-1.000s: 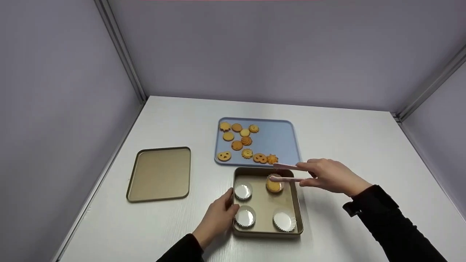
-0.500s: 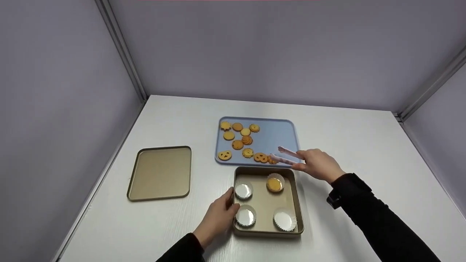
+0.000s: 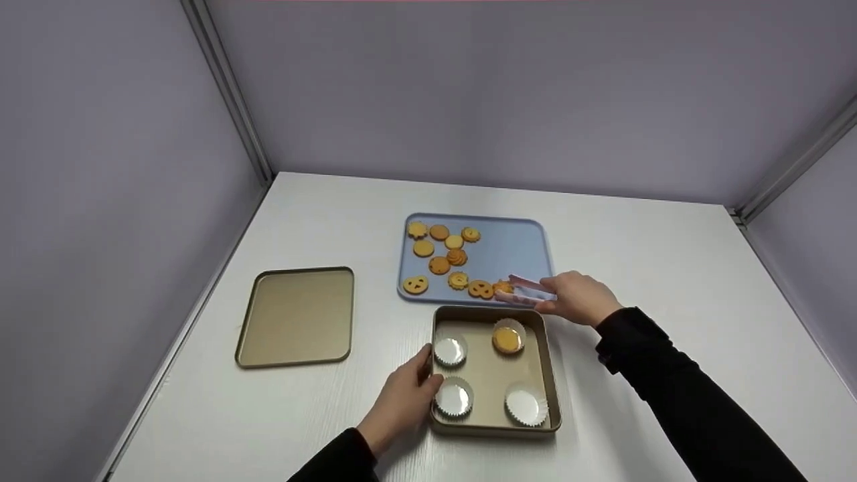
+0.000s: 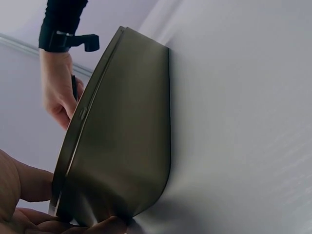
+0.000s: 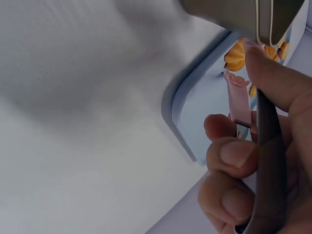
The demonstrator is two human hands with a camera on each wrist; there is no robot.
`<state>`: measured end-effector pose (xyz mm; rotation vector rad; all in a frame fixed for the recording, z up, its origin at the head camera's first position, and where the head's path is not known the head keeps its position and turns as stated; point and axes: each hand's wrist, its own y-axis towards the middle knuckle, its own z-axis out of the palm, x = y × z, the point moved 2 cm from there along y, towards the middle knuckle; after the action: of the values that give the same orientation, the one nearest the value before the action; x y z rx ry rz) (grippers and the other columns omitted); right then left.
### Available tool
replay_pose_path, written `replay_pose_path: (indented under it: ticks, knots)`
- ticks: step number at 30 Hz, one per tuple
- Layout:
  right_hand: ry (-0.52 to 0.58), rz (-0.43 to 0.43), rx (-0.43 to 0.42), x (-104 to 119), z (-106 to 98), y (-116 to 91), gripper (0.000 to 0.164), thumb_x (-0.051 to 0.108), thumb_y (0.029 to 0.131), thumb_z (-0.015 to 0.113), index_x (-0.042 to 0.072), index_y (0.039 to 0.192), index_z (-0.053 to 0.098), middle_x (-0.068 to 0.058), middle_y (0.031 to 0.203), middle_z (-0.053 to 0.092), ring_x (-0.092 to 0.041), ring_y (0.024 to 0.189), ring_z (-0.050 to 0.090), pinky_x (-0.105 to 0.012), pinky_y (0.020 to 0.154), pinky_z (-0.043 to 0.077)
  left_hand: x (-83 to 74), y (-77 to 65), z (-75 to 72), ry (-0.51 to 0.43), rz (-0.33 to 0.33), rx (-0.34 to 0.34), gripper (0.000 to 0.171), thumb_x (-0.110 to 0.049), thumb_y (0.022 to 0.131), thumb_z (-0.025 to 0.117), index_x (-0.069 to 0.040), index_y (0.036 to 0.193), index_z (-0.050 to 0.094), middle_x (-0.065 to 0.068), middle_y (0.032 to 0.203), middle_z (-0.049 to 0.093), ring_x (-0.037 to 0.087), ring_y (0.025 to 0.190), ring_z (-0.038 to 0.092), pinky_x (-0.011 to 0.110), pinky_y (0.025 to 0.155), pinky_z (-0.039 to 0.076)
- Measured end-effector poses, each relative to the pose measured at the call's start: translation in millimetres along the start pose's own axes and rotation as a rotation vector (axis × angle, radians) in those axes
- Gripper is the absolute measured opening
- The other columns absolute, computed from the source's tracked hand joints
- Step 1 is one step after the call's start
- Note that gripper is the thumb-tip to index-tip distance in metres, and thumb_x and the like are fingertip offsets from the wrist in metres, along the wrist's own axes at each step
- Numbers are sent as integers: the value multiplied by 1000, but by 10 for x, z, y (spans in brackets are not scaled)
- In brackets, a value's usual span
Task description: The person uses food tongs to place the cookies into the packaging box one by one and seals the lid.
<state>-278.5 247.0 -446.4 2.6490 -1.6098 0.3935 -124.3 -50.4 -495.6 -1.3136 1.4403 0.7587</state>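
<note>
- The white table [image 3: 636, 268] carries it all; nothing broad on it has moved noticeably.
- The shallow blue rectangular tray [image 3: 509, 248] with golden cookies lies beyond the tin and is now where the work is, to judge by the tongs' position.
- The deep, square-cornered gold metal tin [image 3: 492, 432] stands near the person, its place essentially unchanged.
- The shallow gold metal lid-like plate [image 3: 298, 318] lies apart on the left, as before.
- The left hand [image 3: 402, 398] keeps its hold on the tin's left wall, thumb at the rim, fingers outside.
- The right hand [image 3: 581, 299] has gone from above the tin to the tray's near right corner, fingers curled round the tongs.
- The slim pink tongs [image 3: 530, 284] have left the tin; their arms stand clearly parted, with nothing seen clamped between them.
- In the tin, the fluted white cup [image 3: 510, 325] at far right holds a round yellow cookie [image 3: 509, 340]; that placement looks done. The other three cups show no cookie.
- The star-shaped, ridged golden cookie [image 3: 502, 288] lies on the tray between the tongs' tips; whether they touch it, I cannot tell.
</note>
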Motion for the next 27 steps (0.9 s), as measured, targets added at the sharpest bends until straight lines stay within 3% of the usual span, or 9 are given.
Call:
replay_pose_path:
  ticks: [10,19,27]
  knots:
    - [-57,-62,-76,-11,64,-49,38,25,92,76,-1,120,70,-21,108,73,-42,99,69,-58,82,57,16,-2,6,4,17,-9,63,-10,102,57,10,155,30,32,156,38,46,144,38,56,122,28]
    - [-99,-89,-214,-34,112,-156,46,25,91,78,1,129,67,-18,109,73,-39,93,70,-55,78,58,25,-19,11,-6,-2,4,63,-11,104,56,10,156,28,32,156,37,45,144,39,56,121,29]
    - [-83,-84,-260,-10,5,-173,45,28,92,77,4,129,67,-16,105,73,-38,85,70,-55,70,56,-1,-4,0,-14,-9,-2,63,-12,104,56,9,157,27,32,155,39,45,144,38,56,122,28]
